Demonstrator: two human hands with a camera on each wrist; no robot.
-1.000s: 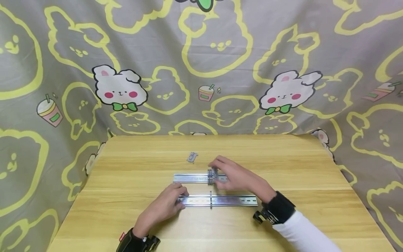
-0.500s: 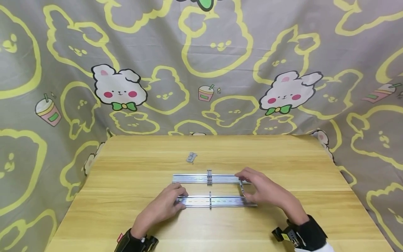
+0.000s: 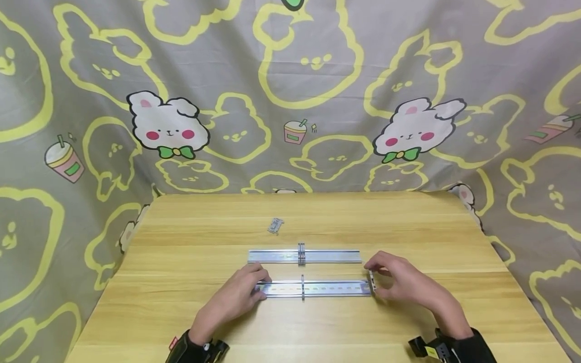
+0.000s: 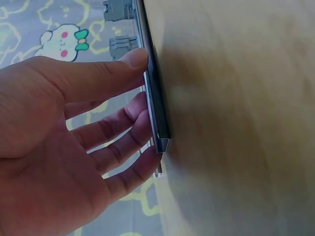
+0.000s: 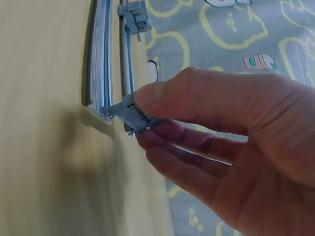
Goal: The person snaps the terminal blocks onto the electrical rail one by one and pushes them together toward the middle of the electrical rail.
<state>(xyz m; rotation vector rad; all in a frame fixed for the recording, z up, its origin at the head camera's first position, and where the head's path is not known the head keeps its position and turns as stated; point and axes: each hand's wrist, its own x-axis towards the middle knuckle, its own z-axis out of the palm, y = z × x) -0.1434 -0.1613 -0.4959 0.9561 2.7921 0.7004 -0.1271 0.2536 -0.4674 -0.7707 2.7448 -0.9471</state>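
Observation:
A slotted metal DIN rail lies nearest the person, with one thin grey terminal block clipped across its middle. My left hand grips that rail's left end, thumb on the near edge and fingers reaching across to the far side, as the left wrist view shows. At the opposite end my right hand pinches another grey terminal block between thumb and fingers. It stands upright right at the rail's end; whether it touches the rail I cannot tell.
Behind lies a second DIN rail, parallel to the first, bearing a small stack of terminal blocks. Farther back a loose grey terminal block lies flat on the wooden table. A patterned curtain hangs behind the table.
My right hand has moved right and nearer, carrying its terminal block from beside the far rail's stack to the near rail's right end. My left hand keeps its grip.

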